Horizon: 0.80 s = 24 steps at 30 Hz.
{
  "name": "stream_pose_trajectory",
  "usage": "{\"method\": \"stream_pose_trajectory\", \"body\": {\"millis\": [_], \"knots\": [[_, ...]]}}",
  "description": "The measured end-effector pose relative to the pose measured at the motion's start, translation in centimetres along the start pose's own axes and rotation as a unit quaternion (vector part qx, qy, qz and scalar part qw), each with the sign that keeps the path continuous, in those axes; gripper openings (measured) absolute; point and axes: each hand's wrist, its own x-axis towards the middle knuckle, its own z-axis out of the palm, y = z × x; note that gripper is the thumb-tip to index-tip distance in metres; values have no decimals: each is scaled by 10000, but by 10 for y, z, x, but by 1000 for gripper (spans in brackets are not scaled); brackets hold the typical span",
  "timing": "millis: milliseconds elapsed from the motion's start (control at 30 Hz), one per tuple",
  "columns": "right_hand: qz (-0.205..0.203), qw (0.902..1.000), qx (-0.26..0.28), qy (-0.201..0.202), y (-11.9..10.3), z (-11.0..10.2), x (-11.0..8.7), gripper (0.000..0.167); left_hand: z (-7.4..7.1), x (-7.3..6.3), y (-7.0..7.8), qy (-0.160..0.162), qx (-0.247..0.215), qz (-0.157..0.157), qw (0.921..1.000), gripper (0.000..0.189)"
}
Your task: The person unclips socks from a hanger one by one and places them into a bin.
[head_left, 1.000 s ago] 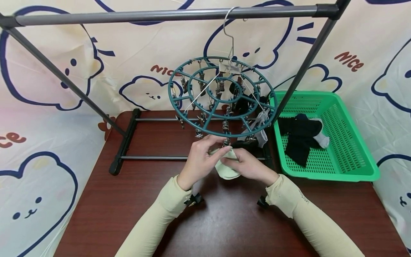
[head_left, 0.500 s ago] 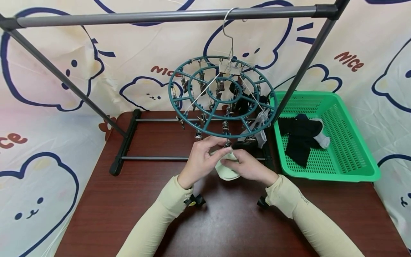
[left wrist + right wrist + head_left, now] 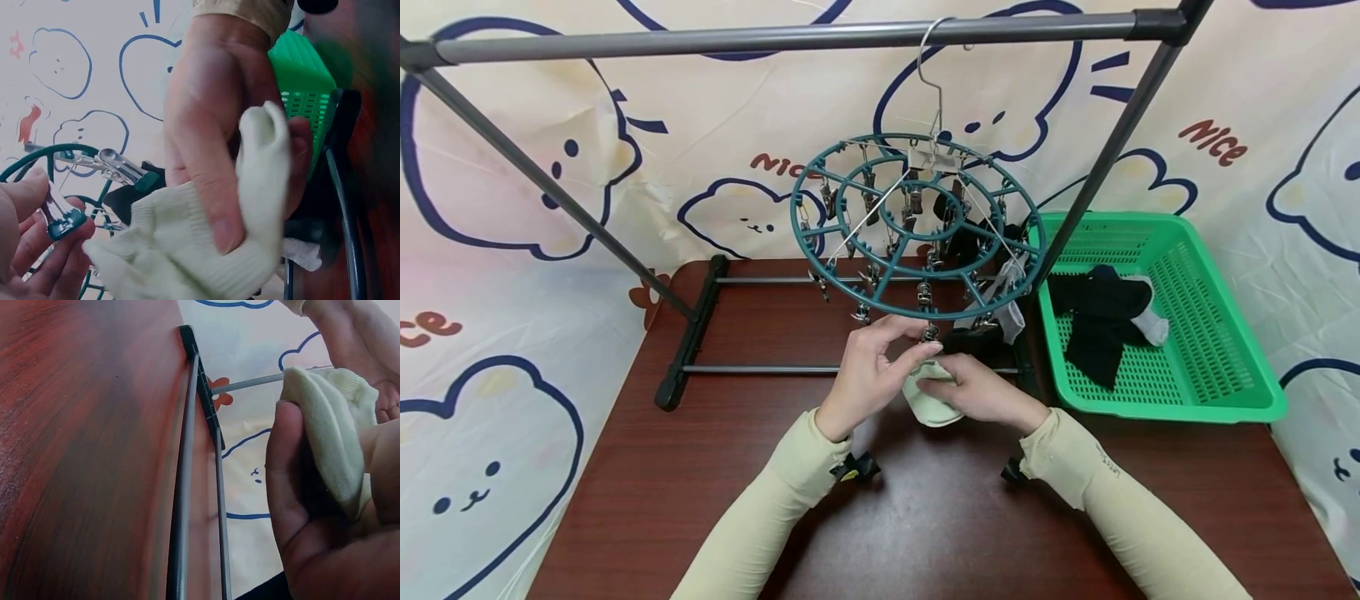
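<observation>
At the frame's right, a green basket [image 3: 1232, 367] holds black and pale-grey fabric pieces [image 3: 1101, 310]. At centre, below the round hanger [image 3: 928, 315], the right hand [image 3: 988, 392] pinches a pale green sock [image 3: 928, 404], its long axis hard to judge through the folds. Just above the sock, the left hand [image 3: 871, 367] pinches a small metal clip [image 3: 65, 220].
</observation>
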Motion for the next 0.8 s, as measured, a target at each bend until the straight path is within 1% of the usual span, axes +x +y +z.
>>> {"method": "stream_pose_trajectory", "body": {"millis": [200,367,533,633,800], "knots": [[47,9999,-119,-65,1,0,-1,25,-2,1,2,28,229,99,9997,22],[88,9999,-96,-60,1,0,-3,23,-3,1,2,30,324,43,9995,20],[126,9999,-82,-70,3,1,-5,20,-5,1,1,77,310,-46,9995,18],[98,9998,-175,-76,2,1,-8,19,-6,0,0,109,336,-82,9993,16],[19,9992,-390,-39,-3,0,-13,16,-9,1,-1,232,419,-50,9988,14]]}}
